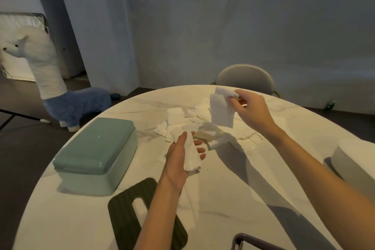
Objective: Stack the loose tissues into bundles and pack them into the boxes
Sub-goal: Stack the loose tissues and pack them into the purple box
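The left hand (178, 155) cradles a thin bundle (190, 152) while the right hand (250, 107) pinches one dangling tissue (222, 111), which could crumple or land crooked

The table (213, 199) is showing a smooth, faintly glossy white top veined like marble. The green box (95, 148) is looking like hard plastic, its lid catching a soft sheen. The tissues (205, 128) are lying as thin, matt, crinkled paper, as is the tissue (221, 111) hanging from the right hand (251, 109) and the bundle (190, 152) lying in the left hand (178, 160). The dark lid (129, 215) is showing a ribbed matt surface. The toy (77, 105) is looking fluffy, plush.
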A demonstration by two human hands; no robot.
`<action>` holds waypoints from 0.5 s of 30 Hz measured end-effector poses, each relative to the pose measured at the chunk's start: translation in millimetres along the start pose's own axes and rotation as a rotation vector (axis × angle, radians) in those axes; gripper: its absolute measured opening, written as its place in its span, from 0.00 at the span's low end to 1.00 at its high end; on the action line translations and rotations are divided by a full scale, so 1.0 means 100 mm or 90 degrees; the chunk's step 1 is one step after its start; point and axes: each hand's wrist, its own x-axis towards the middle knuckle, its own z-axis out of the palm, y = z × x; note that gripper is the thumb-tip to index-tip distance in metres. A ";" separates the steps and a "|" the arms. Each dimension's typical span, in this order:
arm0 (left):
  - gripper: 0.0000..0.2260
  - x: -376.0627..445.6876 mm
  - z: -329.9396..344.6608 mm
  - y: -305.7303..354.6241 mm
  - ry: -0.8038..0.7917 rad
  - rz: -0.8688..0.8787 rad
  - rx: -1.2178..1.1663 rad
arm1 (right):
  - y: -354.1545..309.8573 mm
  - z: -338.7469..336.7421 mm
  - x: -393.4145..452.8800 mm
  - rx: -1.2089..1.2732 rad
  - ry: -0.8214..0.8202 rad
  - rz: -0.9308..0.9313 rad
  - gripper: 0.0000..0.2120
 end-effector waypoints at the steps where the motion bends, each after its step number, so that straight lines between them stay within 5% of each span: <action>1: 0.15 -0.01 0.00 -0.01 -0.006 -0.008 0.009 | -0.06 -0.10 -0.05 0.045 -0.014 0.013 0.13; 7: 0.22 -0.04 0.11 -0.02 -0.097 -0.137 -0.090 | -0.32 -0.42 -0.50 0.414 -0.256 0.086 0.14; 12: 0.22 -0.12 0.27 -0.11 -0.215 -0.187 -0.170 | -0.21 -0.22 -0.68 0.188 -0.287 0.165 0.19; 15: 0.37 -0.17 0.32 -0.13 -0.261 -0.246 -0.153 | -0.15 -0.17 -0.72 0.082 -0.245 0.145 0.11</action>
